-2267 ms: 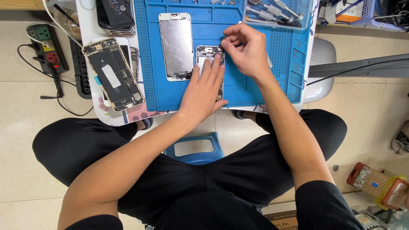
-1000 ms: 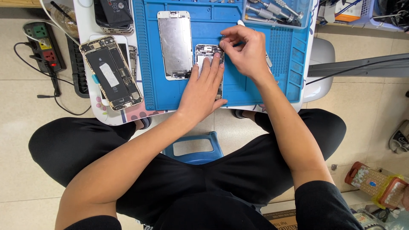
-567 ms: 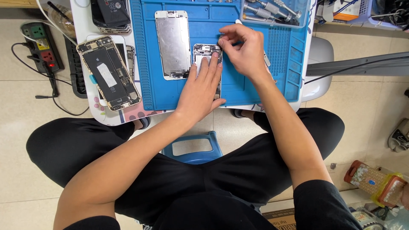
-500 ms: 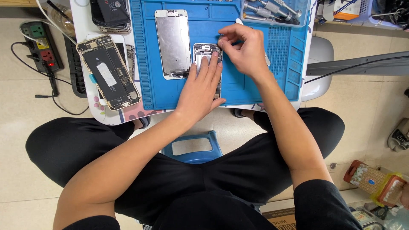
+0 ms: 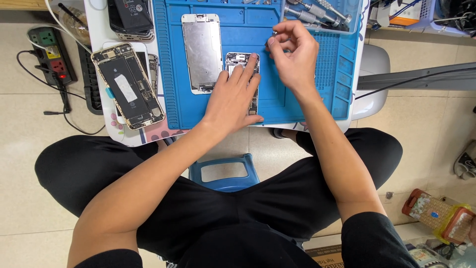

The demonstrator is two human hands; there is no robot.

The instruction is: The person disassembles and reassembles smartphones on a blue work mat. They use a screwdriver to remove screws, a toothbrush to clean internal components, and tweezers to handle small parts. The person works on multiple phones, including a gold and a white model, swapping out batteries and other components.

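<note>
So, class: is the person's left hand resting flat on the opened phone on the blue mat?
Yes: the left hand lies palm-down over the opened phone.

Both bare forearms reach forward from the lap, running up and a bit toward each other, elbows spread out wide over the knees. The left hand (image 5: 232, 97) is laid flat, palm down, fingers stretched straight ahead and slightly fanned, thumb angled off to the side, wrist pretty much in line with the forearm. The right hand (image 5: 293, 57) sits a little further out and just beside it, close but not touching. It's curled up, knuckles raised, thumb and first fingers pinched together at the tips, wrist bent a touch inward. Can't tell what's in that pinch, it's too small.
</note>
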